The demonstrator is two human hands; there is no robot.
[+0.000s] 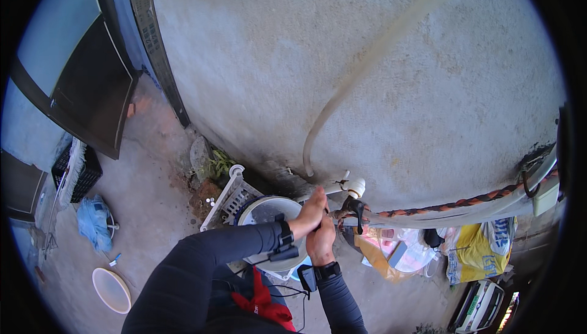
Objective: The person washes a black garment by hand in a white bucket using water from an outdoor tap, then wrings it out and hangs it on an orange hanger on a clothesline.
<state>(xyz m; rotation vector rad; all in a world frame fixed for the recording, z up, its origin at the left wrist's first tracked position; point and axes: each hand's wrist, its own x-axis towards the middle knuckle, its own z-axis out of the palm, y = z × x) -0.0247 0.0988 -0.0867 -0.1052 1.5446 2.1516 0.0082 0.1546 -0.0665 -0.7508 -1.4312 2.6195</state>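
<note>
My left hand and my right hand are pressed together, or nearly so, over the right rim of a round white basin. A small dark thing shows between them, mostly hidden by the fingers; what it is, I cannot tell. Just right of my fingers is a tap with a black lever handle, fixed below a white plastic pipe fitting. The basin rests on or against a white plastic chair or rack with a slotted panel. My forearms partly cover the basin, and its contents are hard to make out.
A rough plastered wall rises beyond the tap, with a hose against it. A braided red-and-black rope runs rightward above plastic bags and a yellow woven sack. On the floor at left lie a pale basin and a blue bag.
</note>
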